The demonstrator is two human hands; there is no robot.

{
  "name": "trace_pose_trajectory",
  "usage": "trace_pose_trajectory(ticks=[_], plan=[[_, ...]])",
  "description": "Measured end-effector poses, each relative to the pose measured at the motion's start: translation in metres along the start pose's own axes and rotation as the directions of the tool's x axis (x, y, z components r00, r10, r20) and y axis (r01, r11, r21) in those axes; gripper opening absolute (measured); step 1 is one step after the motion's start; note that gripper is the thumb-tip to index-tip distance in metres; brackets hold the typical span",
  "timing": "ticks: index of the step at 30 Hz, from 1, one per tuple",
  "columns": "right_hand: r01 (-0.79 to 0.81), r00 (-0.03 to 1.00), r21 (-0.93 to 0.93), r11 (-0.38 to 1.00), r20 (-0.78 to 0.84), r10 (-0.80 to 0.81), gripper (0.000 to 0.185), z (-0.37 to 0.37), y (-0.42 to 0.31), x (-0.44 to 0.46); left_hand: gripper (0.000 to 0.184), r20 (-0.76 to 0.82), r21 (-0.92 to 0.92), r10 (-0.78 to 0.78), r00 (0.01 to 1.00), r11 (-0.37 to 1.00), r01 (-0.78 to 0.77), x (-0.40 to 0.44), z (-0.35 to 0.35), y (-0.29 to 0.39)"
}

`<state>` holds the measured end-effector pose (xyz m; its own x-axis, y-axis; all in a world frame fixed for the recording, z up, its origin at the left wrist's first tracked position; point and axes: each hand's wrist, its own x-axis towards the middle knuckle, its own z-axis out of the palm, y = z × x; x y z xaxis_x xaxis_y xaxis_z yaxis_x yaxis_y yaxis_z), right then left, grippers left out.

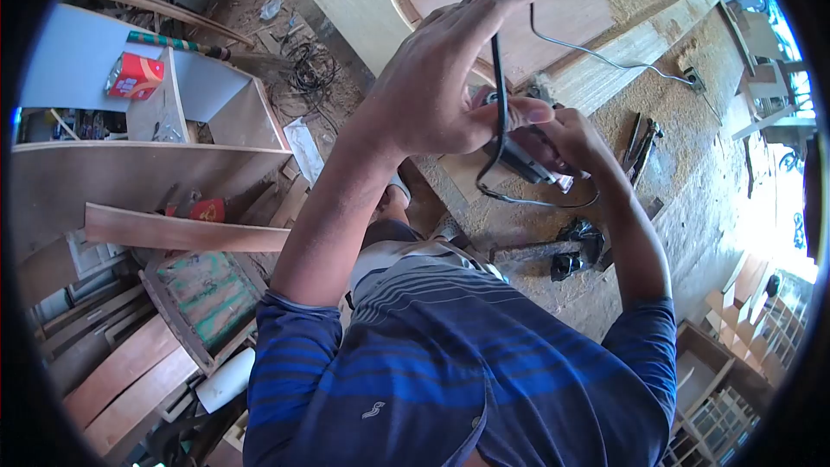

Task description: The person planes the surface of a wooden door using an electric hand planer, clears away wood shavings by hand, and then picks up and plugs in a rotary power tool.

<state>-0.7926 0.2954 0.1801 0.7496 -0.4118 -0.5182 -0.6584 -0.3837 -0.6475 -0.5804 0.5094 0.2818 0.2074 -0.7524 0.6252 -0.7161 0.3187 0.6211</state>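
My left hand (437,78) is raised over the workbench, its fingers stretched and bent around a black cord (498,60) that runs from the fingertips down past the thumb. My right hand (575,143) grips a power tool (527,151) with a metal body, partly hidden behind my left hand. The cord loops below the tool. Beyond both hands lies a carved wooden panel (519,0) dusted with sawdust.
A dark metal tool (640,147) and a black plastic bag (581,240) lie on the sawdust-covered bench (692,164). A grey cable leads to a socket (693,78). At left are a wooden cabinet (147,156), a red box (136,76) and planks (121,363).
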Motion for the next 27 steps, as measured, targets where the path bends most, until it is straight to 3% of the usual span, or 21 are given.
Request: trace_pose_trajectory(ticks=[2, 4, 5, 7, 9, 11, 16, 20, 27], plan=[[0.345, 0.932, -0.083, 0.935, -0.09, -0.352, 0.048, 0.024, 0.007, 0.01, 0.103, 0.001, -0.003, -0.001, 1.0, 1.0, 0.001, 0.0, 0.002, -0.006], [0.407, 0.908, -0.079, 0.91, -0.072, -0.412, 0.045, 0.04, -0.011, 0.016, 0.103, -0.02, -0.012, 0.025, 0.999, 1.0, -0.025, -0.001, 0.004, -0.014], [0.307, 0.951, -0.025, 0.951, -0.015, -0.308, 0.042, 0.046, -0.027, 0.023, 0.103, -0.021, -0.032, 0.026, 0.999, 0.999, -0.027, -0.001, 0.003, -0.016], [0.332, 0.943, -0.046, 0.942, -0.022, -0.333, 0.039, 0.06, -0.048, 0.046, 0.103, -0.025, -0.07, 0.027, 0.999, 0.997, -0.029, -0.001, -0.002, -0.02], [0.55, 0.805, -0.214, 0.807, -0.12, -0.581, 0.036, 0.084, -0.054, 0.077, 0.103, -0.015, -0.064, 0.028, 1.0, 0.998, -0.029, -0.001, -0.01, -0.023], [0.654, 0.71, -0.168, 0.737, -0.2, -0.675, 0.036, 0.097, -0.087, 0.092, 0.103, 0.0, -0.056, 0.015, 1.0, 0.998, -0.015, -0.002, -0.019, -0.025], [0.52, 0.826, -0.019, 0.854, -0.243, -0.508, 0.033, 0.11, -0.178, 0.114, 0.105, 0.044, -0.005, -0.066, 0.997, 0.998, 0.066, -0.007, -0.044, -0.035], [0.543, 0.804, -0.075, 0.836, -0.241, -0.544, 0.031, 0.129, -0.198, 0.152, 0.097, 0.069, -0.052, -0.126, 0.99, 0.99, 0.13, -0.011, -0.056, -0.044], [0.628, 0.74, -0.171, 0.759, -0.173, -0.65, 0.027, 0.13, -0.188, 0.165, 0.097, 0.056, 0.053, -0.096, 0.994, 0.994, 0.093, -0.015, -0.07, -0.039]])
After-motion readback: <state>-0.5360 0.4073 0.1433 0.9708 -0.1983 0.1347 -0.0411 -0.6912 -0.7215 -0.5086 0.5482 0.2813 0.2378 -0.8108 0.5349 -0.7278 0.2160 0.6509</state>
